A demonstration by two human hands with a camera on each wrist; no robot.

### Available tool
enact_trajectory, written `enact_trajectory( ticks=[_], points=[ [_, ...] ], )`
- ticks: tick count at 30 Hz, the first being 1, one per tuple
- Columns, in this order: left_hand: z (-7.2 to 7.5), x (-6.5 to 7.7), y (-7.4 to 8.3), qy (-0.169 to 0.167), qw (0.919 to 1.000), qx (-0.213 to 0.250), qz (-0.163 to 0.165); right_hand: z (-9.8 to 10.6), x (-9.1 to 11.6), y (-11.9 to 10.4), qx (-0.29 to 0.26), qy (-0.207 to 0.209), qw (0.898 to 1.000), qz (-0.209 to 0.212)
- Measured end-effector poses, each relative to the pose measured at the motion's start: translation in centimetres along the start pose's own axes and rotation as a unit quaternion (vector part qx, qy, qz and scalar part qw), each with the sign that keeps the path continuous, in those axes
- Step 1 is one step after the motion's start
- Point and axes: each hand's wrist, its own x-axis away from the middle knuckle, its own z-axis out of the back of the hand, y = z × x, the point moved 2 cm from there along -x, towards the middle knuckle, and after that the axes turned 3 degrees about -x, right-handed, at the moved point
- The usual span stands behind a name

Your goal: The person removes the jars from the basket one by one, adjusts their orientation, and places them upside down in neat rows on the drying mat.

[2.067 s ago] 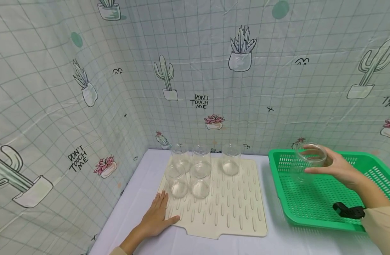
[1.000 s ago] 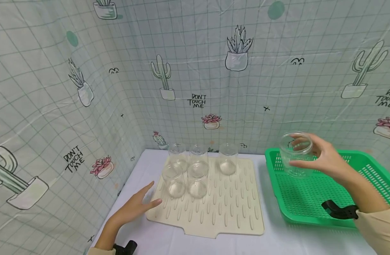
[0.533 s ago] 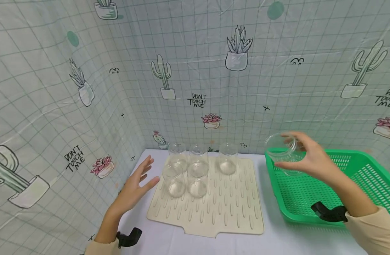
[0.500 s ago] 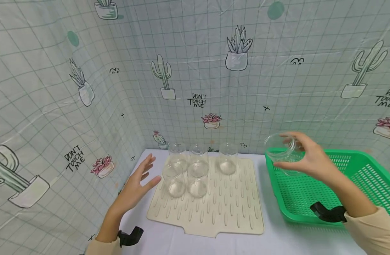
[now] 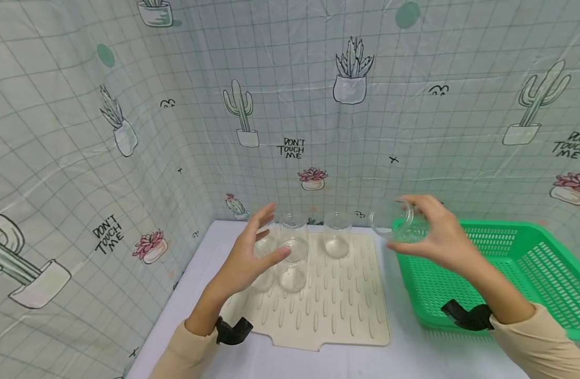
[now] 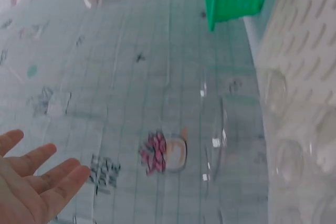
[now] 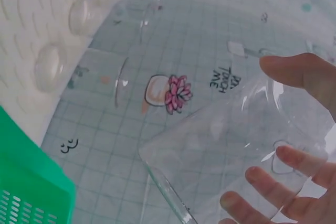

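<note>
My right hand [image 5: 445, 236] grips a clear jar [image 7: 210, 150] in the air, thumb on one side and fingers round the other. Tilted, the jar has its mouth turned toward the left; it is above the gap between the basket and the ribbed cream mat [image 5: 337, 316]. My left hand [image 5: 246, 257] is raised over the mat's left side, fingers spread and holding nothing. Several more clear jars stand on the mat, among them a back right jar [image 5: 337, 237] and a front jar [image 5: 292, 273]. The left hand partly hides those on the left.
A green perforated basket [image 5: 410, 287] stands on the right of the white-covered table [image 5: 346, 363], under my right forearm. A patterned cloth [image 5: 394, 126] hangs close behind the table and along its left side.
The right hand has lifted the jar from over the basket and carried it left, tilting it. My left hand has left the mat's edge, risen and moved right toward the jars.
</note>
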Motion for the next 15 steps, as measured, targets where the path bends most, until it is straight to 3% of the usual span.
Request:
enact_trajectory(
  ticks=[4, 7, 12, 15],
  points=[
    [-1.8, -1.6, -0.2, -0.007, 0.9999, -0.007, -0.005, -0.2, -0.2, -0.8, 0.007, 0.003, 1.0, 0.007],
    [-3.0, -2.6, 0.5, -0.009, 0.9999, -0.003, -0.012, -0.4, -0.3, -1.2, 0.01, -0.001, 1.0, 0.02],
    [-4.8, -3.9, 2.0, -0.011, 0.9992, 0.006, -0.038, -0.8, -0.4, -1.9, 0.014, -0.005, 0.999, 0.031],
    [-5.3, -4.1, 4.0, -0.019, 0.999, 0.013, -0.039, -1.0, -0.5, -2.2, 0.018, -0.006, 0.999, 0.04]
  ],
)
